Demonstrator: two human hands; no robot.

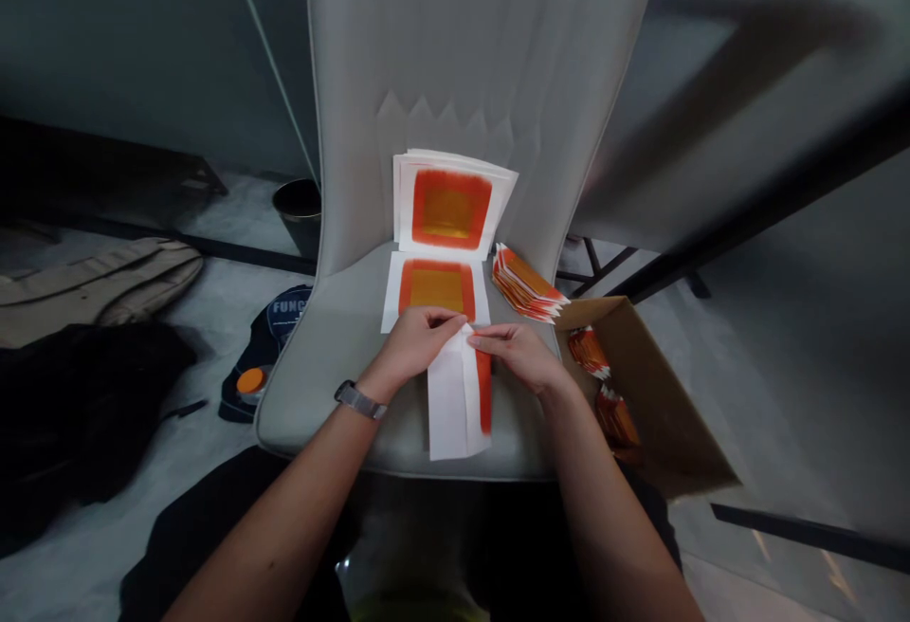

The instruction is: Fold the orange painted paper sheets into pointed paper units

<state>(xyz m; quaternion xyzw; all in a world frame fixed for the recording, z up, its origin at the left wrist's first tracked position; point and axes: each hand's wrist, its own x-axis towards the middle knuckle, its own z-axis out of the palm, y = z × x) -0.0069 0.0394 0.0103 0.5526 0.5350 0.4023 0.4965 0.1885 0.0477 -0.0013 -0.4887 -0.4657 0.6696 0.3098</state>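
Both hands pinch the upper end of one partly folded sheet of joss paper, white on its back with an orange strip along the right side. My left hand, below a wristwatch, grips the top left part. On the top right, my right hand closes thumb and fingers on the paper's edge. Just beyond lies a flat joss paper sheet with an orange and gold square. A stack of unfolded sheets leans against the chair back. Folded papers sit in a pile to the right.
The grey chair seat bears the papers. A cardboard box at the right holds folded papers. Left on the floor are a dark bin, an orange-capped bottle, and a dark bag.
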